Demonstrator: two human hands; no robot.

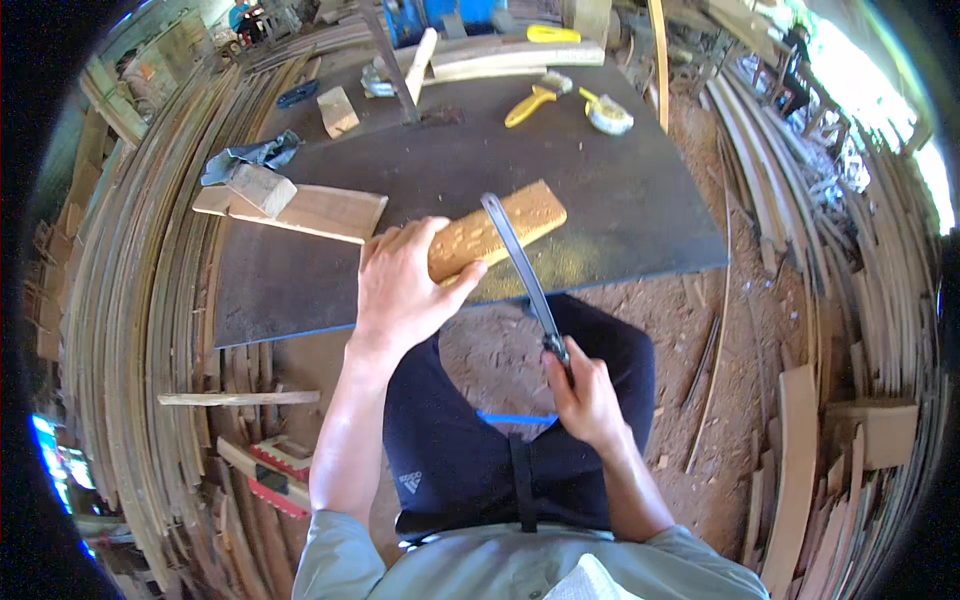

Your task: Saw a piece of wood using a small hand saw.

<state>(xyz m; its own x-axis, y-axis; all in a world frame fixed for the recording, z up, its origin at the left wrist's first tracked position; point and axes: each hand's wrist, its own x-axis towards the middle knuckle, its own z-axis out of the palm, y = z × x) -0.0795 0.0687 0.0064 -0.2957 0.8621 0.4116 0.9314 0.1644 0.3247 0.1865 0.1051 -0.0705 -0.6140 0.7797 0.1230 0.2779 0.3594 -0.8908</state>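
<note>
My left hand (405, 285) grips a yellowish wooden block (500, 225) with a pitted, chipped top, at the near edge of the dark table. My right hand (585, 395) is closed on the black handle of a long, narrow metal tool (525, 265), whose bar slants up across the block's right part. Left of the block lie a flat board (330, 210), a small wood offcut (262, 190) and a crumpled grey-blue piece (235, 160). Fine yellow dust speckles the table beside the block.
The table (660, 210) also carries a yellow-handled brush (535, 100), a tape measure (608, 115), wood pieces (338, 110) and an upright dark bar (395, 70). Long strips of timber (130, 280) are stacked on both sides. People (245, 20) are in the background.
</note>
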